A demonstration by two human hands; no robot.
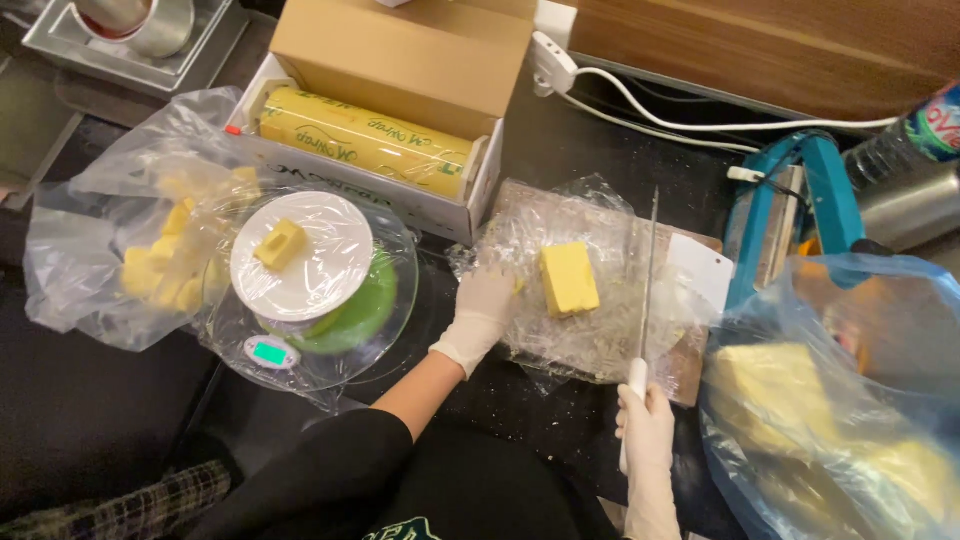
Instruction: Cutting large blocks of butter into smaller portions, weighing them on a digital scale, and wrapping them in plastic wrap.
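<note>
The pale yellow rectangular butter block (569, 279) lies on a wrinkled clear plastic sheet (590, 340), its long axis running away from the person. The white-gloved left hand (483, 305) rests open just beside it, its fingertips blurred. The white-gloved right hand (645, 415) grips a long thin-bladed knife (648, 290), whose blade points away.

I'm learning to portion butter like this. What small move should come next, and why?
Probably swing the knife over the butter block and slice. The right hand holds it just beside the block, the left hand rests at the block's other side, and the scale holds only one small piece.
</note>
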